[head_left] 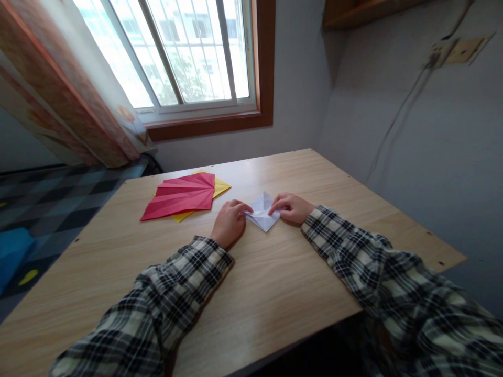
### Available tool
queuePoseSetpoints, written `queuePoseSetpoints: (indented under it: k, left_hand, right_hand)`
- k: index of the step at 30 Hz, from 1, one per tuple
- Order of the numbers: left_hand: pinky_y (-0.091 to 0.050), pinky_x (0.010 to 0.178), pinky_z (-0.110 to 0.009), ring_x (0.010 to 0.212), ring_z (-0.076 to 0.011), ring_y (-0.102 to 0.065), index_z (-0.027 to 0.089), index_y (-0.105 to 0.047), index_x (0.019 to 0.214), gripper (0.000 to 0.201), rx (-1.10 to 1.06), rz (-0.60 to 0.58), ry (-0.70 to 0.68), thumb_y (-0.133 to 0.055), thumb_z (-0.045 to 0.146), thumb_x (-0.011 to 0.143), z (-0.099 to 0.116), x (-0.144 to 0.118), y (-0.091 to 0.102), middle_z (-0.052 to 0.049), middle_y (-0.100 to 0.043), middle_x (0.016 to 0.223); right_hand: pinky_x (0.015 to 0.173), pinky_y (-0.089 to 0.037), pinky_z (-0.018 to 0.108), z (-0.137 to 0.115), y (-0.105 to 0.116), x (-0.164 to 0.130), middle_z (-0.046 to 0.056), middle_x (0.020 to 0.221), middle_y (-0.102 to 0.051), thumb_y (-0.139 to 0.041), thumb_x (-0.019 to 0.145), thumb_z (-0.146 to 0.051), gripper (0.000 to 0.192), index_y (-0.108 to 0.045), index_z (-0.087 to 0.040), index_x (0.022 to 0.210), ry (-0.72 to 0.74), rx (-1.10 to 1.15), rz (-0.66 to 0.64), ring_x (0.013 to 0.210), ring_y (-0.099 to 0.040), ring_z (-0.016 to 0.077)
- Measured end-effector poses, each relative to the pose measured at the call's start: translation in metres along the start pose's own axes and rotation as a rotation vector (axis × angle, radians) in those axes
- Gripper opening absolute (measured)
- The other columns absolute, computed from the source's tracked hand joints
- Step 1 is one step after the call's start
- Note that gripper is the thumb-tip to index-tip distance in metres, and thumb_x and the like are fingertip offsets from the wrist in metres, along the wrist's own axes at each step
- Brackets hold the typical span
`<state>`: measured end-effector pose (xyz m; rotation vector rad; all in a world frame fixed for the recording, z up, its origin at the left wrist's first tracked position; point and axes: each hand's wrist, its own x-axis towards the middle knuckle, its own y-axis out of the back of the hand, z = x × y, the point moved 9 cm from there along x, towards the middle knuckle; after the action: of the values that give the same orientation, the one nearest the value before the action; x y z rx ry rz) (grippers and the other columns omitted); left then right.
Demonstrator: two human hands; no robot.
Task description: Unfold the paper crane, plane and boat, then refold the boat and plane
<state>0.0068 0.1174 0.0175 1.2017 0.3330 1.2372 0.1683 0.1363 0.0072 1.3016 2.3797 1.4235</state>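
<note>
Nearest me, both plaid sleeves run off the bottom edge, elbows cut off. Left hand [229, 222] pinches the left corner of the white folded paper [262, 212], fingers closed on it; right hand [291, 208] presses the right corner, fingertips together on the sheet. Paper lies flat mid-table [275, 293], its side edges hidden under fingers, folds too small to read. Further left, a red creased sheet [181, 195] covers most of a yellow sheet [220, 186]. No writing legible anywhere. Wall socket [458, 51] blurry, top right.
</note>
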Motion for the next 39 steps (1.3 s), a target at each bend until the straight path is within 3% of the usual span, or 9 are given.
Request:
queuePoseSetpoints:
  k: [9,16,24,31,39]
  left_hand:
    - [-0.051,0.094,-0.042,0.098,-0.0231,-0.061,0.022,-0.075,0.090,0.034,-0.020,0.007,-0.002,-0.044,0.008,0.082,-0.0010,-0.0003,-0.0007,-0.008,-0.066,0.100]
    - [-0.050,0.097,-0.042,0.099,-0.0234,-0.061,0.021,-0.076,0.085,0.034,-0.033,-0.002,0.013,-0.046,0.009,0.078,-0.0003,0.0009,-0.0006,-0.008,-0.067,0.101]
    - [-0.047,0.100,-0.044,0.101,-0.0235,-0.062,0.021,-0.075,0.078,0.037,-0.030,-0.022,0.046,-0.040,0.018,0.086,0.0003,0.0037,-0.0007,-0.007,-0.069,0.102]
    - [-0.050,0.096,-0.043,0.099,-0.0259,-0.062,0.017,-0.072,0.083,0.020,0.015,0.006,0.047,-0.055,0.029,0.087,0.0007,0.0021,0.0001,-0.010,-0.069,0.101]
    - [-0.049,0.096,-0.042,0.100,-0.0244,-0.061,0.018,-0.069,0.091,0.020,0.026,0.013,0.024,-0.049,0.021,0.089,-0.0057,0.0025,-0.0034,-0.010,-0.068,0.102]
  right_hand:
    - [0.080,-0.047,0.030,0.0020,-0.0001,0.0006,0.004,0.092,-0.069,-0.053,0.069,0.001,0.039,-0.080,-0.021,0.088,-0.029,0.001,0.023,0.084,-0.060,0.0163]
    - [0.081,-0.047,0.030,0.0029,-0.0010,0.0003,0.005,0.093,-0.068,-0.054,0.074,-0.001,0.041,-0.079,-0.020,0.101,-0.019,-0.015,0.025,0.082,-0.060,0.0157]
    - [0.082,-0.045,0.033,-0.0019,-0.0024,-0.0005,0.007,0.094,-0.067,-0.062,0.090,-0.024,0.020,-0.079,-0.022,0.101,-0.020,-0.056,0.022,0.086,-0.059,0.0172]
    - [0.078,-0.046,0.030,0.0017,-0.0024,-0.0015,0.005,0.091,-0.066,-0.069,0.085,-0.023,0.014,-0.081,-0.023,0.093,-0.042,-0.017,0.047,0.082,-0.059,0.0155]
    - [0.077,-0.047,0.029,0.0048,-0.0029,-0.0005,0.005,0.091,-0.067,-0.070,0.080,-0.015,0.016,-0.081,-0.023,0.089,-0.044,0.017,0.043,0.084,-0.060,0.0157]
